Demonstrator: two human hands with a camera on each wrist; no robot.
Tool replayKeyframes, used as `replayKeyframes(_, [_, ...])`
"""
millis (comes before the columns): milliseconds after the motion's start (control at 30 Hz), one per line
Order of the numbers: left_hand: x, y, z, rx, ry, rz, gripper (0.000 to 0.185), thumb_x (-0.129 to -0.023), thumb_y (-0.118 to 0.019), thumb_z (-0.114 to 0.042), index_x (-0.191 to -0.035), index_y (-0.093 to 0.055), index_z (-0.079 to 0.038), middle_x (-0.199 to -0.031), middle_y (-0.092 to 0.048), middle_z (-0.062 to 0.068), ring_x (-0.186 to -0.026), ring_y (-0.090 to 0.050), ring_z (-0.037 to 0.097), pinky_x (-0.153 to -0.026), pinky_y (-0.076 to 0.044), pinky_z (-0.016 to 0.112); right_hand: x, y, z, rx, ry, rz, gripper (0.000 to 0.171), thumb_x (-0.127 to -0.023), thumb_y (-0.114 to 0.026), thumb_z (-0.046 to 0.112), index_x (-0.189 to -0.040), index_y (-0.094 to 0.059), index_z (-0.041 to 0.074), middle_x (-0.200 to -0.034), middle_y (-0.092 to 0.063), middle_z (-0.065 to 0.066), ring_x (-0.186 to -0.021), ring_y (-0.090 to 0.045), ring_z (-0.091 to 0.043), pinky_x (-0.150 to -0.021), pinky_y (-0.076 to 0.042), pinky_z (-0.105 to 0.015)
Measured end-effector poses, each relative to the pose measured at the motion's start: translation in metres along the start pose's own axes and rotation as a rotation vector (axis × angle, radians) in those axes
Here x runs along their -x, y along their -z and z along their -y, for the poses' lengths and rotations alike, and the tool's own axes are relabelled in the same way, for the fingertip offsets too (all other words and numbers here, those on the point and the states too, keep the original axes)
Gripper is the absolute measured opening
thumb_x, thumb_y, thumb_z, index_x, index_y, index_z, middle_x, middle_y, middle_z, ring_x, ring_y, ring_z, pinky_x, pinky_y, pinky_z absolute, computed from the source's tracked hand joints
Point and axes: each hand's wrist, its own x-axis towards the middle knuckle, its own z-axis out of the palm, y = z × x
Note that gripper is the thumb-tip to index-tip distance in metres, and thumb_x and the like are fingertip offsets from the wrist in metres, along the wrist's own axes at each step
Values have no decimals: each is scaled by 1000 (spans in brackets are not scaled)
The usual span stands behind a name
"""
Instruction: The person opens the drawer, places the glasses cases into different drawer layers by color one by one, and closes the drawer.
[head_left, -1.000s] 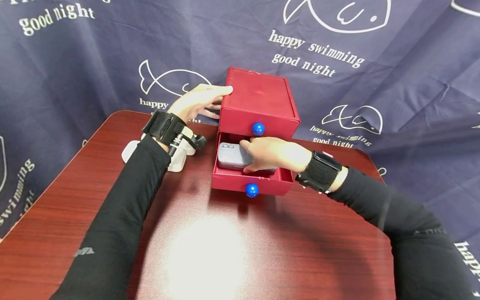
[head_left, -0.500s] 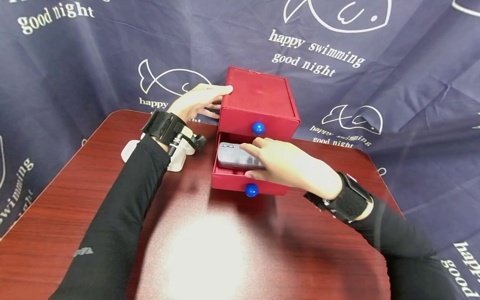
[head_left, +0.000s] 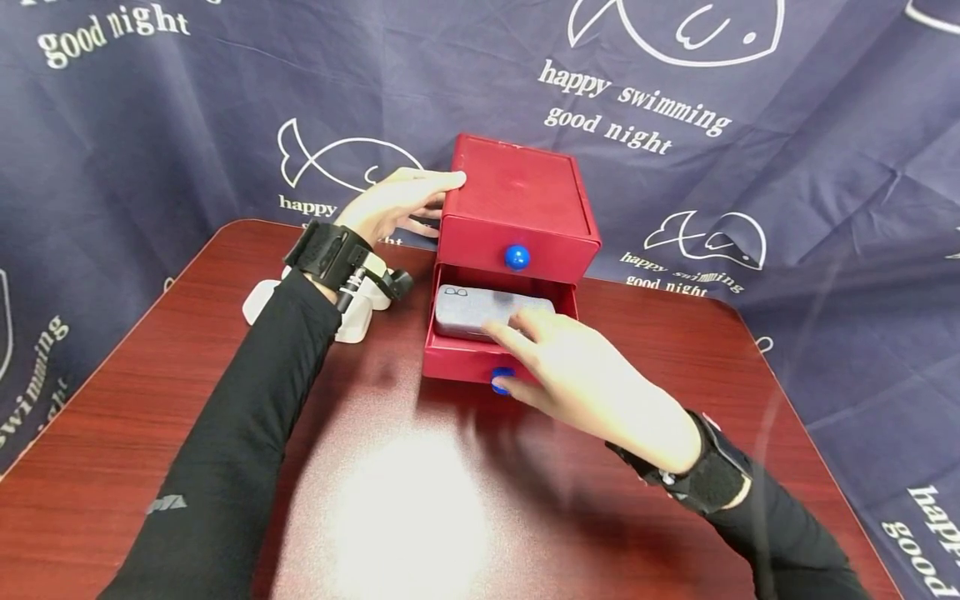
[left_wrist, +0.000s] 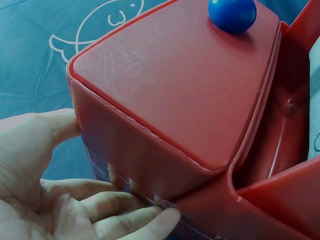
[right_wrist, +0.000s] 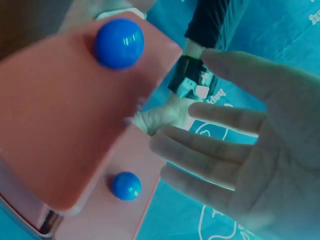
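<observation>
A red two-drawer box (head_left: 517,187) stands toward the back of the table, its lower drawer (head_left: 457,357) pulled out. Inside that drawer lies a grey glasses case (head_left: 468,312) with a small glasses outline on one corner. My left hand (head_left: 393,202) touches the box's left side, thumb at the top edge and fingers extended along the wall. In front of the drawer hovers my right hand (head_left: 592,379), fingers spread and holding nothing. Its thumb overlaps the lower blue knob (head_left: 501,381) in the head view, but the right wrist view shows the hand apart from that knob.
A white object (head_left: 356,312) sits on the table left of the box, partly hidden behind my left wrist. The upper drawer, with its blue knob (head_left: 517,257), is closed. A dark blue printed curtain (head_left: 750,167) hangs behind the reddish wooden table (head_left: 570,550).
My right hand has let go of the glasses case and moved out of the drawer, down toward the front. The case stays inside. My left hand has not moved.
</observation>
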Motion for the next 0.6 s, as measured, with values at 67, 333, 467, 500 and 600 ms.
replayKeyframes(67, [0, 0, 0, -5, 3, 2, 64, -98, -58, -49, -153, -45, -18, -156, -49, 5, -139, -49, 22, -113, -48, 44, 3, -4, 3, -1, 7, -34, 56, -80, -88, 32, -126, -64, 11, -100, -60, -6, -82, -59, -20, -70, -55, -33])
replayKeyframes(333, [0, -1, 0, -3, -1, -25, 61, -99, -57, -48, -152, -47, -19, -152, -53, 5, -135, -53, 21, -111, -50, 44, 15, -32, 13, 13, 55, -130, 49, -82, -86, 25, -121, -62, 9, -96, -56, -7, -72, -53, -18, -61, -50, -30])
replayKeyframes(467, [0, -1, 0, 1, -5, -31, 60, -99, -58, -47, -151, -48, -19, -151, -53, 5, -136, -53, 21, -111, -50, 44, 18, -46, 15, 60, 64, -175, 42, -83, -83, 22, -116, -61, 7, -95, -55, -9, -74, -52, -20, -61, -50, -32])
replayKeyframes(500, [0, -1, 0, 0, -6, -31, 60, -99, -58, -47, -151, -48, -19, -151, -53, 5, -136, -53, 21, -111, -50, 44, 19, -49, 16, 72, 64, -186, 40, -84, -82, 22, -115, -61, 7, -96, -55, -9, -74, -52, -21, -61, -50, -32])
replayKeyframes(600, [0, -1, 0, -1, -5, -32, 60, -99, -58, -47, -151, -48, -19, -151, -53, 6, -136, -52, 22, -111, -50, 44, 21, -59, 16, 99, 68, -228, 40, -83, -83, 21, -113, -62, 6, -97, -56, -10, -78, -54, -23, -63, -52, -32])
